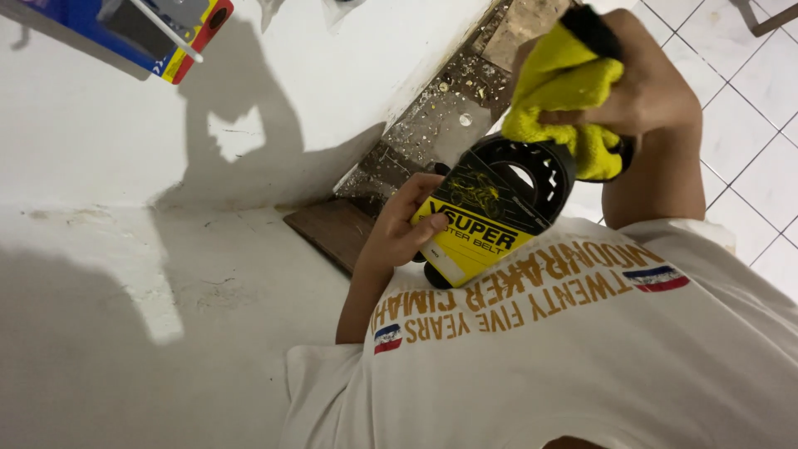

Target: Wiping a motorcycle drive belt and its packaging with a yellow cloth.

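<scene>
My left hand (401, 231) grips a black rubber belt (532, 170) by its yellow and black cardboard sleeve (478, 224), thumb across the sleeve's front. It is held close to my chest, above my white printed shirt (582, 357). My right hand (644, 87) is closed on a bunched yellow cloth (561, 91). The cloth presses against the belt's upper right curve. Part of the belt is hidden behind the cloth and the sleeve.
A white painted surface (166, 274) with shadows fills the left side. A dark speckled strip (440, 125) and a brown wooden piece (328, 231) lie beside it. White floor tiles (748, 108) show at right. A blue, red and yellow box (158, 33) sits top left.
</scene>
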